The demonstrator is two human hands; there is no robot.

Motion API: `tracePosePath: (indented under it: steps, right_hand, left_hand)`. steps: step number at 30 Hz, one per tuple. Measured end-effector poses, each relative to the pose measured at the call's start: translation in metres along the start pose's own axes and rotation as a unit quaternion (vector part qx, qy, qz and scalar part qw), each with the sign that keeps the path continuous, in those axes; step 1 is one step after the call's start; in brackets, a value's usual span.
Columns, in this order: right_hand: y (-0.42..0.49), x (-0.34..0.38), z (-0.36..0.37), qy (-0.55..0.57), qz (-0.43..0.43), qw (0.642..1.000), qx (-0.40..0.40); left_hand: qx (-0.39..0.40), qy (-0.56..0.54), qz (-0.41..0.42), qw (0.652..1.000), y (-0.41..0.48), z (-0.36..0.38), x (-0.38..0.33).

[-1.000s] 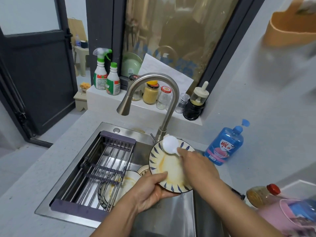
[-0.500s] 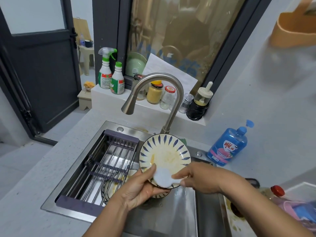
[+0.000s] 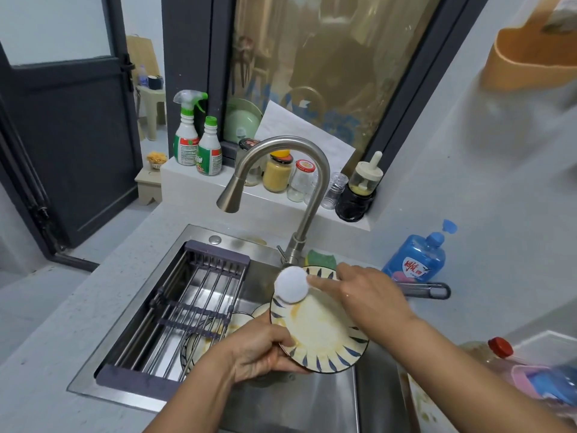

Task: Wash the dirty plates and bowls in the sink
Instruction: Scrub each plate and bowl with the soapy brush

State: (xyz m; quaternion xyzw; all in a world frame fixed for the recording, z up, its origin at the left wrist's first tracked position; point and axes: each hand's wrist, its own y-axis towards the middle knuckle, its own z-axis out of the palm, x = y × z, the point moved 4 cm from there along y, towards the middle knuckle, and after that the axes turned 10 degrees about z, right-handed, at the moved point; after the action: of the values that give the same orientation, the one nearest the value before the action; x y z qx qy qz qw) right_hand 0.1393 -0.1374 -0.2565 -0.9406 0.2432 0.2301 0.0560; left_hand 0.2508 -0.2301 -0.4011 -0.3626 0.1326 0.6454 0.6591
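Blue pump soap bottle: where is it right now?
In the head view, the blue plastic pump soap bottle stands on the grey counter to the right of the curved steel faucet, just beyond the right hand.

Grey counter: steel sink set in, blue soap bottle at back right near wall.
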Motion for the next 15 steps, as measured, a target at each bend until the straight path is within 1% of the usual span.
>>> tracePosePath:
  steps: [1, 3, 5, 7, 9, 11, 13, 14, 15]
  right_hand:
    - [0.0, -0.004, 0.002, 0.008, 0.015, 1.0, 0.004]
    - [-0.005, -0.017, 0.007, 0.044, 0.092, 0.993, 0.062]
    - [-0.012, -0.03, 0.014, 0.055, 0.145, 0.983, 0.099]
    - [-0.02, -0.031, 0.022, 0.074, 0.152, 0.969, 0.181]
    - [-0.026, -0.022, 0.034, 0.121, 0.134, 0.957, 0.229]
    - [-0.028, -0.011, 0.042, 0.202, 0.137, 0.942, 0.229]
    - [-0.026, -0.007, 0.048, 0.295, 0.176, 0.92, 0.188]
    - [-0.023, -0.008, 0.048, 0.354, 0.207, 0.898, 0.159]
    - [-0.021, -0.01, 0.046, 0.416, 0.241, 0.866, 0.135]
  left_hand:
    - [-0.006, 0.001, 0.005, 1.0, 0.0, -0.003, -0.001]
    - [-0.03, -0.002, 0.03, 0.999, 0.0, -0.007, -0.006]
    - [-0.071, 0.001, 0.064, 0.995, 0.001, -0.009, -0.013]
    - [-0.107, -0.014, 0.094, 0.99, 0.005, -0.01, -0.015]
    - [-0.135, -0.028, 0.119, 0.983, 0.01, -0.009, -0.016]
    - [-0.153, -0.059, 0.137, 0.977, 0.015, -0.008, -0.017]
    - [-0.164, -0.105, 0.134, 0.971, 0.017, -0.005, -0.018]
    - [-0.167, -0.122, 0.133, 0.969, 0.018, -0.005, -0.02]
    - [-0.171, -0.134, 0.135, 0.967, 0.018, -0.005, -0.021]
